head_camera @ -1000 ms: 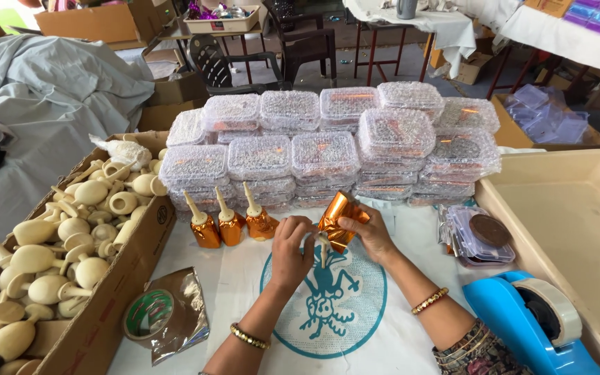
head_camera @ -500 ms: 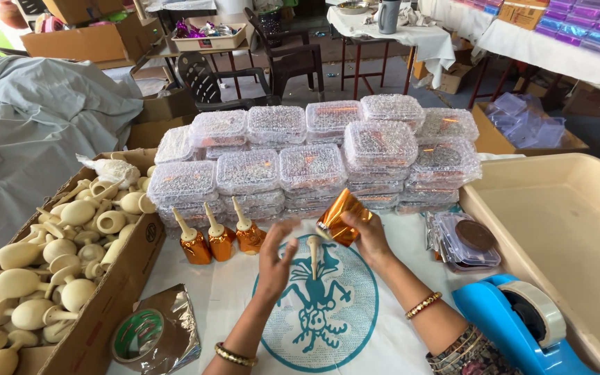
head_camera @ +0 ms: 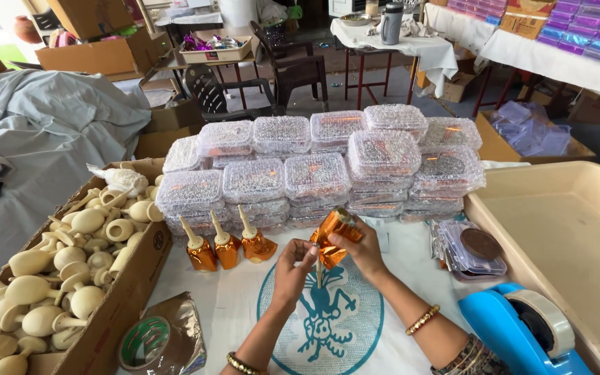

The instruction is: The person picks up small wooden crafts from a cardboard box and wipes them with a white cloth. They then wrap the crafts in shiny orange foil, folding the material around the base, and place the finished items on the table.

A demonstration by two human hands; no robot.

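Observation:
My right hand (head_camera: 364,248) grips a small wooden piece wrapped in shiny orange foil (head_camera: 332,232), held above the white cloth (head_camera: 230,305) with its blue-green print. My left hand (head_camera: 293,269) pinches the lower end of that same piece, where its pale stem (head_camera: 319,273) points down. Three foil-wrapped pieces (head_camera: 227,244) with bare cream tips stand in a row just left of my hands, in front of the stacked clear boxes (head_camera: 321,170).
A cardboard box (head_camera: 130,278) of unwrapped cream wooden pieces sits at the left. A foil packet with a tape roll (head_camera: 161,340) lies near it. A blue tape dispenser (head_camera: 522,333), a beige tray (head_camera: 571,243) and flat packets (head_camera: 470,248) are at the right.
My left hand left the orange piece half a second ago with fingers spread, and has now come back to pinch its lower end. The camera view shifted slightly.

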